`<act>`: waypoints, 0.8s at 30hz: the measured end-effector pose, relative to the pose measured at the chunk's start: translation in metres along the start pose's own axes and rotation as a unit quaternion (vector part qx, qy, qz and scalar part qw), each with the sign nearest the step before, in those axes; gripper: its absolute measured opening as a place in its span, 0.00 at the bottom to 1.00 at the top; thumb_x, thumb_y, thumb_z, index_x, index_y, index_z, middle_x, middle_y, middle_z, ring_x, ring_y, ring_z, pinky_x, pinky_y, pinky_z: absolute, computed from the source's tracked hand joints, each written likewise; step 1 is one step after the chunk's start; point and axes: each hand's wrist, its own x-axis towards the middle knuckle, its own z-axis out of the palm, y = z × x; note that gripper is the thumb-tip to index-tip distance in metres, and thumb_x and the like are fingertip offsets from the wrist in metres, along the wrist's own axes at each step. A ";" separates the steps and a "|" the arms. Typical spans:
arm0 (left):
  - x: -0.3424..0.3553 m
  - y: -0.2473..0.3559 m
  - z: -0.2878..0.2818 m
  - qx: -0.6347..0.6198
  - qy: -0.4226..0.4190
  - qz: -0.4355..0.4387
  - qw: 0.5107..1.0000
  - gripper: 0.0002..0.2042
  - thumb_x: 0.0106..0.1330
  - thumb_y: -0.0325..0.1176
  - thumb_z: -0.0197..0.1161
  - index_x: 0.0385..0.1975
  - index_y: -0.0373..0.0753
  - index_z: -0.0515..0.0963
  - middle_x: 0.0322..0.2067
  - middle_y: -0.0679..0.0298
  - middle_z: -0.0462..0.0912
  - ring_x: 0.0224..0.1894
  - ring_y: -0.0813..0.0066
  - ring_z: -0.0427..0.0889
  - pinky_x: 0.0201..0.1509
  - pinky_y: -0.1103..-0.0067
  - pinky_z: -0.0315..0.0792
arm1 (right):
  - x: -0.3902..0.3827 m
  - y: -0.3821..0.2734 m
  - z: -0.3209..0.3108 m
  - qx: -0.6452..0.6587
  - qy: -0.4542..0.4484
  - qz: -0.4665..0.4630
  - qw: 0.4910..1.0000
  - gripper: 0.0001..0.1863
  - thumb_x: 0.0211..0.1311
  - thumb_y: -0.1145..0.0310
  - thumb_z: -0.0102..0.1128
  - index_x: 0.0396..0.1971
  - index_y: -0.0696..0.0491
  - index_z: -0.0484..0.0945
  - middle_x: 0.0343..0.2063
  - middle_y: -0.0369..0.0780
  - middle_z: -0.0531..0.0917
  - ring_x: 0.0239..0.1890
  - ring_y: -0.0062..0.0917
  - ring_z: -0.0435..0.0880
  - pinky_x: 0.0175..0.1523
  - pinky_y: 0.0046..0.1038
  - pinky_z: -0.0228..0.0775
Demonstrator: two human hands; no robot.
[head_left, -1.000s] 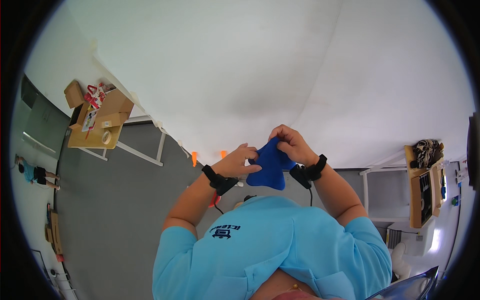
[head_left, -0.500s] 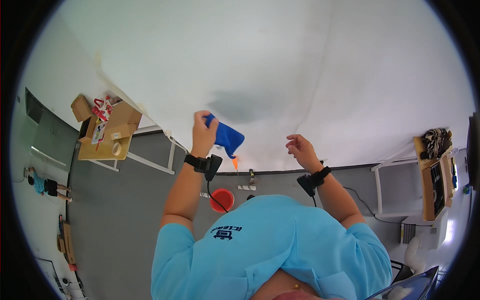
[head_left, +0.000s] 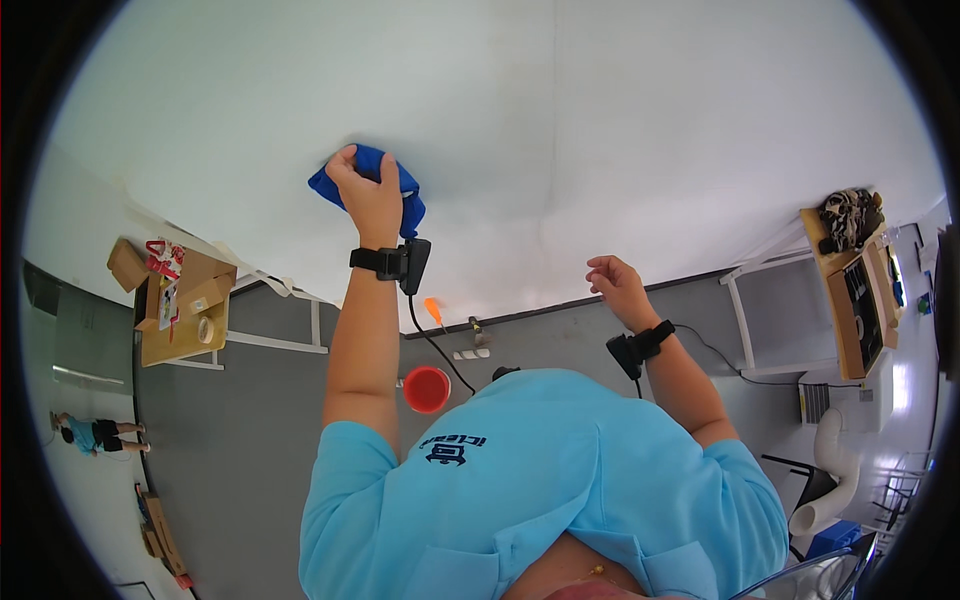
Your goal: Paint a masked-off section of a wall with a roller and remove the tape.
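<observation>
My left hand (head_left: 368,200) is closed on a blue cloth (head_left: 410,212) and presses it flat against the white wall (head_left: 640,130). Part of the cloth is hidden behind the fingers and palm. Lower down and to the right hangs my right hand (head_left: 617,290), its fingers loosely bent and nothing held in them. It is near the wall; whether it touches cannot be seen. Each wrist wears a black strap with a small device.
A red bucket (head_left: 427,389) stands on the grey floor below my left forearm, near an orange-handled tool (head_left: 433,310) and a white roller (head_left: 471,354). Tables with cardboard boxes (head_left: 205,285) stand left and right. A cable (head_left: 722,366) crosses the floor. A person (head_left: 95,433) stands far left.
My left hand has moved up and left with the blue cloth, which hung folded beside the hand and now lies spread against the wall. My right hand stays low, slightly further right.
</observation>
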 end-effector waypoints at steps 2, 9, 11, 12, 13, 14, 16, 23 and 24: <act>-0.006 0.016 0.018 -0.067 -0.020 0.001 0.998 0.23 0.49 0.25 0.62 0.43 0.32 0.58 0.37 0.55 0.68 0.33 0.72 0.70 0.41 0.78 0.66 | -0.003 0.002 -0.009 -0.004 0.006 0.003 1.000 0.11 0.54 0.76 0.48 0.38 0.59 0.70 0.26 0.34 0.75 0.27 0.14 0.71 0.33 0.16 0.64; -0.051 0.044 0.089 -0.089 -0.156 0.012 0.984 0.17 0.50 0.26 0.62 0.38 0.34 0.64 0.31 0.61 0.71 0.29 0.73 0.70 0.35 0.80 0.67 | -0.004 -0.005 -0.035 0.015 0.041 -0.002 0.999 0.12 0.54 0.76 0.48 0.39 0.58 0.69 0.27 0.34 0.74 0.27 0.15 0.72 0.34 0.16 0.66; -0.066 0.053 0.109 -0.104 -0.181 0.025 0.978 0.16 0.50 0.27 0.62 0.37 0.35 0.64 0.30 0.61 0.71 0.29 0.73 0.71 0.34 0.80 0.67 | -0.002 -0.010 -0.041 0.015 0.054 -0.025 0.998 0.12 0.54 0.76 0.47 0.40 0.58 0.69 0.27 0.35 0.74 0.27 0.15 0.73 0.34 0.16 0.66; -0.070 0.060 0.119 -0.112 -0.199 0.017 0.973 0.16 0.50 0.26 0.61 0.38 0.34 0.65 0.30 0.61 0.71 0.30 0.73 0.72 0.34 0.80 0.68 | -0.002 -0.012 -0.043 0.015 0.059 -0.045 0.997 0.13 0.54 0.76 0.47 0.40 0.58 0.69 0.28 0.35 0.74 0.28 0.15 0.73 0.34 0.16 0.66; -0.074 0.067 0.129 -0.120 -0.209 0.021 0.970 0.16 0.51 0.26 0.61 0.38 0.34 0.65 0.30 0.60 0.72 0.30 0.72 0.72 0.34 0.80 0.68 | 0.001 -0.014 -0.048 0.017 0.062 -0.057 0.996 0.14 0.54 0.75 0.47 0.43 0.57 0.67 0.29 0.36 0.74 0.28 0.15 0.73 0.34 0.16 0.66; -0.077 0.076 0.137 -0.127 -0.219 0.025 0.967 0.16 0.51 0.26 0.60 0.38 0.34 0.65 0.31 0.60 0.72 0.30 0.72 0.72 0.35 0.79 0.68 | 0.003 -0.017 -0.051 0.018 0.070 -0.058 0.996 0.14 0.54 0.75 0.47 0.43 0.57 0.67 0.29 0.36 0.74 0.28 0.15 0.73 0.34 0.16 0.66; -0.082 0.089 0.154 -0.135 -0.232 0.033 0.963 0.15 0.51 0.26 0.60 0.38 0.34 0.65 0.31 0.59 0.72 0.31 0.71 0.73 0.35 0.79 0.68 | 0.006 -0.027 -0.054 0.071 0.085 -0.072 0.991 0.16 0.55 0.75 0.46 0.45 0.55 0.65 0.31 0.36 0.74 0.28 0.15 0.74 0.33 0.17 0.66; -0.090 0.114 0.189 -0.166 -0.283 0.058 0.943 0.16 0.54 0.27 0.57 0.41 0.32 0.63 0.34 0.56 0.73 0.34 0.67 0.74 0.40 0.77 0.68 | 0.035 -0.057 -0.041 0.134 0.074 -0.203 0.967 0.24 0.54 0.82 0.44 0.51 0.52 0.53 0.40 0.39 0.67 0.34 0.20 0.78 0.32 0.16 0.68; -0.092 0.112 0.191 -0.192 -0.305 0.050 0.931 0.16 0.54 0.27 0.57 0.42 0.32 0.63 0.34 0.56 0.73 0.35 0.67 0.74 0.41 0.76 0.68 | 0.043 -0.055 -0.040 0.135 0.068 -0.216 0.965 0.24 0.53 0.82 0.45 0.51 0.53 0.53 0.42 0.40 0.65 0.40 0.22 0.75 0.33 0.18 0.70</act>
